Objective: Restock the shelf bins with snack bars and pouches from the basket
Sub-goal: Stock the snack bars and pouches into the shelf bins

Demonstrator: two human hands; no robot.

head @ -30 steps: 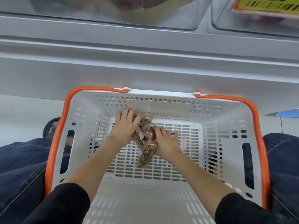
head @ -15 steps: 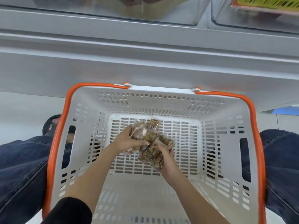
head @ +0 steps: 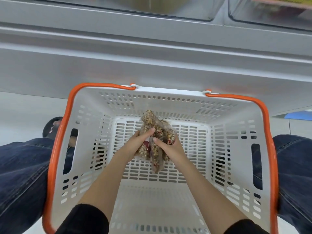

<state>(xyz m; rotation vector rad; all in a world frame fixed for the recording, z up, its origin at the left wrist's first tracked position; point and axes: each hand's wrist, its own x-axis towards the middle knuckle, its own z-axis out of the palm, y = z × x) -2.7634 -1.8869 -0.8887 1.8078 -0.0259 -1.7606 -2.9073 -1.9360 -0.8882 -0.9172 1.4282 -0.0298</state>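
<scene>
A white slatted basket [head: 236, 149] with orange handles rests between my knees. Inside it, both hands hold one bundle of clear-wrapped snack bars [head: 150, 120] made of nuts and grains with red bits. My left hand [head: 138, 142] grips the bundle from the left, thumb across the front. From the right, my right hand [head: 170, 147] grips the same bars, thumb pressed on a wrapper. The bundle is lifted off the basket floor, and one bar hangs down below my hands. Nothing else lies on the basket floor where it shows.
A grey metal shelf front [head: 152, 56] runs across just beyond the basket. Two clear shelf bins [head: 152, 7] sit above it at the top edge; the right one carries a yellow price label [head: 283, 0]. My jeans-clad legs flank the basket, a dark shoe [head: 52, 127] at left.
Both hands gathered the bars from the basket floor and raised them. The bundle now stands more upright, and the view has tilted down a little.
</scene>
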